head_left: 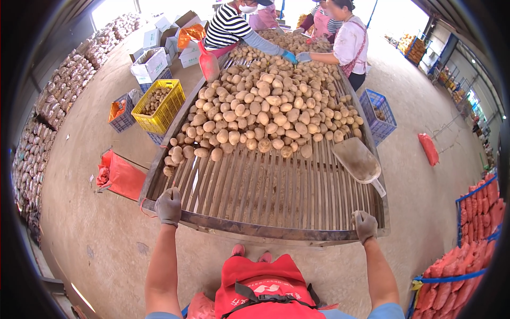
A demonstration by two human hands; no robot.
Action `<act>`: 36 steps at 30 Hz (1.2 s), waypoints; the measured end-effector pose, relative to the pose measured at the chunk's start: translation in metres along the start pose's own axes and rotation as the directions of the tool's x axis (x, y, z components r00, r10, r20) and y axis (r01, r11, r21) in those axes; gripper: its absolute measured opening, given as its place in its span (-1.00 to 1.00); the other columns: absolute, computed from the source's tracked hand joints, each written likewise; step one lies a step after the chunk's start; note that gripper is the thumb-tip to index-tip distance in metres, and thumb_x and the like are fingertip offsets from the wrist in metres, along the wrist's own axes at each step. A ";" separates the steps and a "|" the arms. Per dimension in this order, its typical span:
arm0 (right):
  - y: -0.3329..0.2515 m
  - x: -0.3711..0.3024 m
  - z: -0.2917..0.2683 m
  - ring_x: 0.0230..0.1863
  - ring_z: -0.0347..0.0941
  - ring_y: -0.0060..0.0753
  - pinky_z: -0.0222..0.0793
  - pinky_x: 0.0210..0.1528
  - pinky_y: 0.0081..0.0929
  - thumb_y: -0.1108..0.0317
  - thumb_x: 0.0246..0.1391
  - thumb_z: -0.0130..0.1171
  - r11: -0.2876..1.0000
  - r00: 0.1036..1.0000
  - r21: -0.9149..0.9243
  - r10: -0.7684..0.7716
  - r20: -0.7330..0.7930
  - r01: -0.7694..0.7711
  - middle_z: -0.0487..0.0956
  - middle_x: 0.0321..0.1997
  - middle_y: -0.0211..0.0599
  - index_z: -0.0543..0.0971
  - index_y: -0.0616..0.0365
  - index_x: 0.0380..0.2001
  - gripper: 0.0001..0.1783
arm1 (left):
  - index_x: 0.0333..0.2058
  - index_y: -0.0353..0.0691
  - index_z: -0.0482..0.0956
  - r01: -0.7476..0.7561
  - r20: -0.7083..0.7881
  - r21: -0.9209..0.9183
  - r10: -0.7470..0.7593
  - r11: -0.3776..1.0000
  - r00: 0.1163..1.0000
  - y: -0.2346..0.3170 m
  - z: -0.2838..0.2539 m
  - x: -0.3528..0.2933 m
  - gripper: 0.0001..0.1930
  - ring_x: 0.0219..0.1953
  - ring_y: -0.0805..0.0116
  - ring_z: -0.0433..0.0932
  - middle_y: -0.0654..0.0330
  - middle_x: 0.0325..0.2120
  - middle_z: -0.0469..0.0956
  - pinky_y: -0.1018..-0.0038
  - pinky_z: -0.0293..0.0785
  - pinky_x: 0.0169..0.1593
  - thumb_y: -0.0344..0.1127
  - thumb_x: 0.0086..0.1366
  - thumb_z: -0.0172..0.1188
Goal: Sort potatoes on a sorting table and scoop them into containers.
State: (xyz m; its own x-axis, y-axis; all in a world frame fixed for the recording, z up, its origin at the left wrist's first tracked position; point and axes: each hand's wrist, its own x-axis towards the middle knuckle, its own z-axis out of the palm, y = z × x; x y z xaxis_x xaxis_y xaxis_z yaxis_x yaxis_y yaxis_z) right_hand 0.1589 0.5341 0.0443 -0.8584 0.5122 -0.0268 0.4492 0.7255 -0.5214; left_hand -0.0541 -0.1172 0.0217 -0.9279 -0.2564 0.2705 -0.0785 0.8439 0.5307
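Observation:
My left hand [169, 206], in a grey glove, is closed at the near left corner of a slatted sorting table [276, 231]. My right hand [365, 225], gloved alike, is closed at the near right end of the same rim. Whatever the curled fingers hold, if anything, is hidden. A big heap of potatoes [265, 109] covers the middle and far part of the slats, thinning toward me. Nearest my right hand, a worn scoop [358, 161] lies on the table's right side, its handle pointing toward me.
Co-workers [228, 26] reach into the heap from both sides. A yellow crate [159, 106] of potatoes and a red sack [122, 173] stand left of the table. On the right are a blue crate [378, 114] and a red bag [428, 149]. Stacked red sacks [457, 276] fill the lower right.

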 end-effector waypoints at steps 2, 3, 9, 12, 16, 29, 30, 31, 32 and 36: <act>0.005 0.001 0.002 -0.18 0.77 0.02 0.61 -0.06 -0.13 0.04 0.47 0.04 1.000 1.000 -0.007 0.009 -0.001 -0.009 0.80 -0.31 -0.14 0.83 0.06 -0.19 -0.55 | -0.40 -0.18 0.71 0.001 0.018 -0.015 -0.001 1.000 1.000 0.000 -0.001 0.002 -0.57 -0.28 -0.25 0.68 -0.10 -0.39 0.70 -0.07 0.52 -0.18 -0.01 0.52 0.08; 0.007 0.002 0.003 -0.18 0.77 0.01 0.61 -0.06 -0.13 0.05 0.46 0.05 1.000 1.000 -0.015 0.021 -0.001 -0.021 0.80 -0.32 -0.15 0.83 0.06 -0.19 -0.55 | -0.40 -0.18 0.71 0.001 0.014 -0.015 -0.001 1.000 1.000 0.001 -0.001 0.001 -0.57 -0.28 -0.25 0.68 -0.10 -0.39 0.70 -0.07 0.52 -0.18 -0.01 0.52 0.08; 0.014 0.000 0.006 -0.23 0.79 -0.09 0.62 -0.09 -0.18 0.08 0.45 0.08 1.000 0.999 -0.003 -0.009 -0.034 0.009 0.80 -0.36 -0.17 0.83 0.09 -0.22 -0.57 | -0.38 -0.19 0.73 0.017 -0.001 0.015 -0.017 1.000 1.000 -0.001 0.005 -0.001 -0.57 -0.28 -0.25 0.68 -0.12 -0.40 0.70 -0.07 0.52 -0.18 -0.02 0.53 0.10; 0.015 0.001 0.008 -0.28 0.79 -0.16 0.63 -0.13 -0.23 0.11 0.44 0.09 1.000 0.998 0.010 -0.016 -0.056 0.017 0.80 -0.40 -0.20 0.83 0.11 -0.25 -0.58 | -0.41 -0.19 0.70 -0.021 -0.007 -0.008 0.021 1.000 1.000 0.003 0.000 -0.001 -0.57 -0.29 -0.24 0.68 -0.11 -0.41 0.69 -0.07 0.51 -0.18 -0.02 0.53 0.09; 0.011 0.001 0.006 -0.27 0.79 -0.16 0.63 -0.13 -0.24 0.12 0.42 0.08 1.000 0.999 0.014 0.016 -0.041 -0.015 0.81 -0.40 -0.20 0.83 0.12 -0.24 -0.59 | -0.42 -0.20 0.68 -0.041 -0.016 -0.001 0.041 0.999 0.999 0.002 0.000 -0.001 -0.57 -0.30 -0.24 0.67 -0.10 -0.41 0.68 -0.07 0.50 -0.19 -0.03 0.53 0.08; 0.012 0.001 0.007 -0.28 0.79 -0.15 0.63 -0.13 -0.24 0.13 0.44 0.09 1.000 0.999 0.027 -0.014 -0.038 0.015 0.81 -0.40 -0.21 0.83 0.11 -0.22 -0.60 | -0.40 -0.19 0.69 -0.009 -0.005 -0.007 0.009 1.000 1.000 -0.003 0.003 0.000 -0.56 -0.28 -0.24 0.68 -0.10 -0.40 0.69 -0.07 0.50 -0.18 0.00 0.53 0.09; 0.017 0.001 0.008 -0.27 0.79 -0.15 0.63 -0.12 -0.24 0.13 0.44 0.09 1.000 0.998 0.008 -0.023 -0.050 0.024 0.81 -0.40 -0.22 0.83 0.11 -0.22 -0.60 | -0.40 -0.19 0.69 -0.006 -0.003 -0.004 0.006 1.000 1.000 -0.003 0.004 0.001 -0.57 -0.28 -0.24 0.68 -0.10 -0.40 0.69 -0.07 0.51 -0.18 0.00 0.53 0.09; 0.020 0.001 0.008 -0.27 0.79 -0.16 0.63 -0.12 -0.23 0.13 0.45 0.09 0.999 0.998 -0.010 -0.033 -0.060 0.032 0.81 -0.40 -0.23 0.83 0.11 -0.22 -0.60 | -0.40 -0.19 0.69 -0.007 -0.002 -0.006 0.007 1.000 1.000 -0.003 0.005 0.001 -0.57 -0.28 -0.24 0.68 -0.10 -0.40 0.69 -0.07 0.51 -0.18 0.00 0.53 0.09; 0.017 0.001 0.008 -0.27 0.79 -0.16 0.63 -0.12 -0.23 0.13 0.45 0.09 0.999 0.998 -0.010 -0.033 -0.058 0.032 0.81 -0.40 -0.23 0.83 0.11 -0.22 -0.60 | -0.39 -0.19 0.69 -0.007 0.004 0.002 0.007 1.000 1.000 -0.004 0.005 0.001 -0.57 -0.28 -0.24 0.68 -0.10 -0.39 0.69 -0.07 0.51 -0.18 0.00 0.53 0.09; 0.008 0.000 0.005 -0.26 0.79 -0.16 0.63 -0.10 -0.24 0.12 0.45 0.09 1.000 0.999 0.011 -0.011 -0.038 0.011 0.81 -0.40 -0.25 0.83 0.11 -0.22 -0.60 | -0.38 -0.19 0.71 -0.014 0.008 -0.004 0.015 1.000 1.000 -0.005 0.004 0.001 -0.57 -0.28 -0.24 0.68 -0.11 -0.39 0.70 -0.07 0.50 -0.19 0.00 0.53 0.09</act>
State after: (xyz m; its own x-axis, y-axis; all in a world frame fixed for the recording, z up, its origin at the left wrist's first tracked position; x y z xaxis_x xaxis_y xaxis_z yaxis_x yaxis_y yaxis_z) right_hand 0.1612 0.5375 0.0363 -0.8530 0.5217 0.0113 0.4369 0.7258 -0.5313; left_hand -0.0558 -0.1199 0.0164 -0.9318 -0.2404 0.2719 -0.0635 0.8455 0.5301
